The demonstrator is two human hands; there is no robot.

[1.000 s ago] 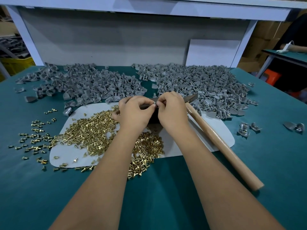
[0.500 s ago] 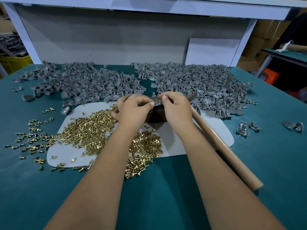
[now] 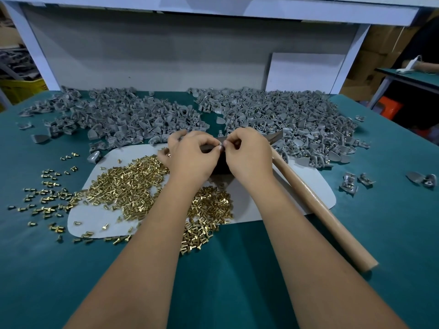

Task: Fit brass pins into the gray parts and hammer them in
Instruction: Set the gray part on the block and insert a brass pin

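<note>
On the table (image 3: 71, 281), our landmark is the white mat (image 3: 297, 193) at its middle. Beyond the mat we have two broad heaps of gray parts (image 3: 285, 115), left and right. Across the mat's right side lies our hammer (image 3: 316, 205), its head hidden behind our hands and its handle end off the mat toward us. Brass pins (image 3: 123, 184) cover the mat's left half and spill off its left and near edges. Above the mat's far middle, our left hand (image 3: 192, 157) and right hand (image 3: 249, 155) meet fingertip to fingertip, both curled and pinching one small gray part (image 3: 221, 148) between them; we cannot tell whether a pin is in it.
</note>
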